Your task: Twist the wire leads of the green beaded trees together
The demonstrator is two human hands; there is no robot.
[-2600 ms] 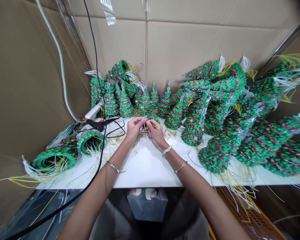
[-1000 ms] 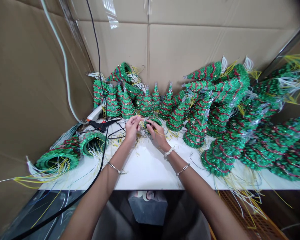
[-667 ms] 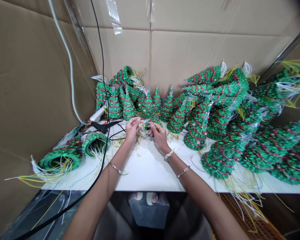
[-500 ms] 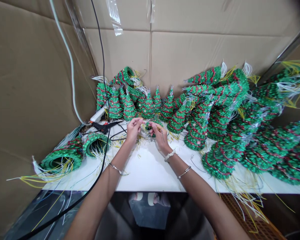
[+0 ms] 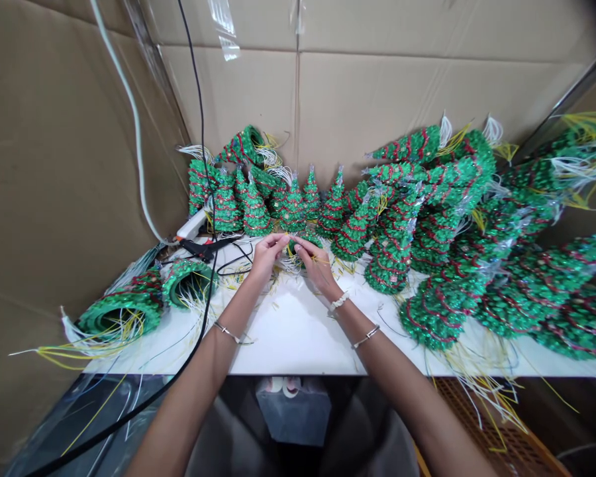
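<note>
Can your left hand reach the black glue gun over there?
Probably yes. The left hand is fairly close to the glue gun. Only some thin black wires lie between them on the white table, and they look easy to reach over.

The thin wire ends (image 5: pixel 312 259) at the fingertips (image 5: pixel 287 240) — too fine to trace.

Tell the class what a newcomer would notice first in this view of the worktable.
A big heap of green tinsel Christmas trees fills the right of the white table. A row of upright trees stands along the cardboard wall. At the centre, the left hand and right hand hold thin wires at a small green piece.
</note>
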